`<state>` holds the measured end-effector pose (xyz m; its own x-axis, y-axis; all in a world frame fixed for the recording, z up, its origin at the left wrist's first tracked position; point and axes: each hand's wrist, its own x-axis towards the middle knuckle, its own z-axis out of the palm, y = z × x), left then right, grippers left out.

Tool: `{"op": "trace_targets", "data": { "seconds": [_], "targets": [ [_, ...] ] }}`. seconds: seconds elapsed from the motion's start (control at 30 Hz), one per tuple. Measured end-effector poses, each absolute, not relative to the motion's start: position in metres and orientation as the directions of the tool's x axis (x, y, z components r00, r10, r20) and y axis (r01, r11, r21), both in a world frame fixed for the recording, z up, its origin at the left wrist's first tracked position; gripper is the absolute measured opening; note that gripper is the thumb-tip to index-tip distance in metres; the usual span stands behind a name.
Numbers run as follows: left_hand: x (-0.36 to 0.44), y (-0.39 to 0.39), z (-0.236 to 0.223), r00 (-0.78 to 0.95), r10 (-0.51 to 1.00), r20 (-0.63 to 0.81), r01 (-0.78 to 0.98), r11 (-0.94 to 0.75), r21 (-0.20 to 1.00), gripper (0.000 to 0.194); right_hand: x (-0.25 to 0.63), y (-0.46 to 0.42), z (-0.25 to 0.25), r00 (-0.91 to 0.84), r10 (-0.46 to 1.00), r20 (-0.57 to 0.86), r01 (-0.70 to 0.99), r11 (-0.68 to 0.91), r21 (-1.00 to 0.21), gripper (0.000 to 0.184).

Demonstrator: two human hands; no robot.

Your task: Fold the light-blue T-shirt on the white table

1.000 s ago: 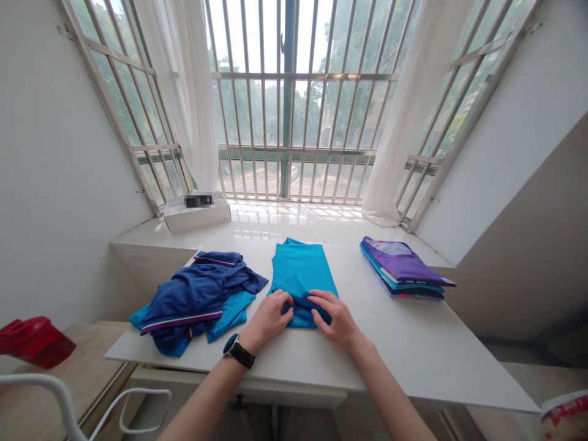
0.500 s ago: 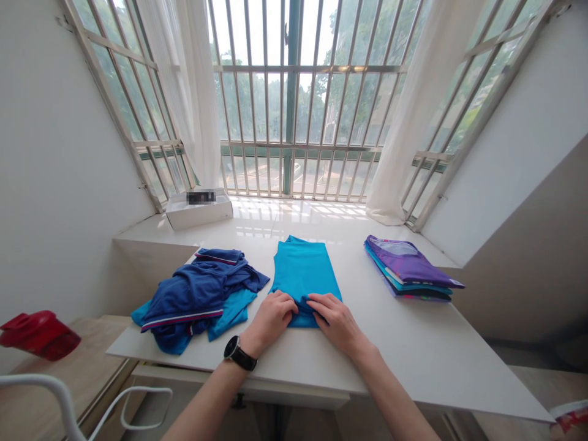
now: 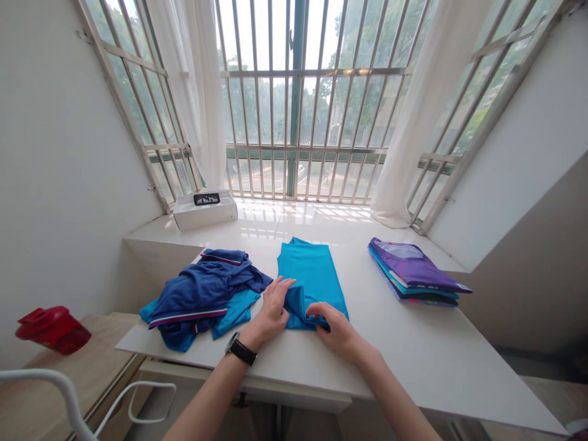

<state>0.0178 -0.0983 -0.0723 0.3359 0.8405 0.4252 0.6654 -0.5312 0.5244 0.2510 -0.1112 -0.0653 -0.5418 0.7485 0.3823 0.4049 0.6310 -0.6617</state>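
Your right grip (image 3: 336,327) pinches the turquoise shirt (image 3: 312,275) at its fold, keeping the flap gathered, while your open left grip (image 3: 271,312) steadies the cloth against the table (image 3: 413,355).

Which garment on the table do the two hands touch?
The turquoise shirt between the crumpled blue heap and the folded purple stack; only it is touched.

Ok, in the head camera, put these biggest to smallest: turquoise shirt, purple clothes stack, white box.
1. Turquoise shirt and purple clothes stack: they look about alike, so no ranking.
2. White box: smallest, though it sits farther away.
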Motion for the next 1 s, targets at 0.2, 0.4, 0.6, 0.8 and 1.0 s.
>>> {"op": "trace_targets", "data": {
  "seconds": [0.2,0.4,0.6,0.8,1.0],
  "targets": [
    [0.016,-0.096,-0.065,0.292,0.847,0.445,0.632,-0.520,0.575,0.073,0.253,-0.112,-0.055,-0.575,0.781,0.242,0.286,0.470,-0.835,0.047],
    [-0.008,-0.101,-0.046,0.370,0.864,0.341,0.667,-0.502,0.550,0.032,0.253,-0.110,-0.041,-0.566,0.809,0.159,0.254,0.354,-0.900,0.035],
    [-0.023,-0.112,-0.028,0.415,0.877,0.241,0.782,-0.479,0.399,0.033,0.263,-0.092,-0.054,-0.264,0.926,0.269,0.289,0.342,-0.894,0.026],
    [0.022,-0.105,-0.026,0.462,0.828,0.317,0.770,-0.552,0.321,0.028,0.274,-0.083,-0.078,-0.199,0.902,0.384,0.707,0.403,-0.581,0.045],
    [0.046,-0.100,-0.059,0.481,0.868,0.124,0.847,-0.496,0.188,0.059,0.272,-0.091,-0.077,-0.348,0.932,0.097,0.872,0.360,-0.331,0.072]
  ]
}}
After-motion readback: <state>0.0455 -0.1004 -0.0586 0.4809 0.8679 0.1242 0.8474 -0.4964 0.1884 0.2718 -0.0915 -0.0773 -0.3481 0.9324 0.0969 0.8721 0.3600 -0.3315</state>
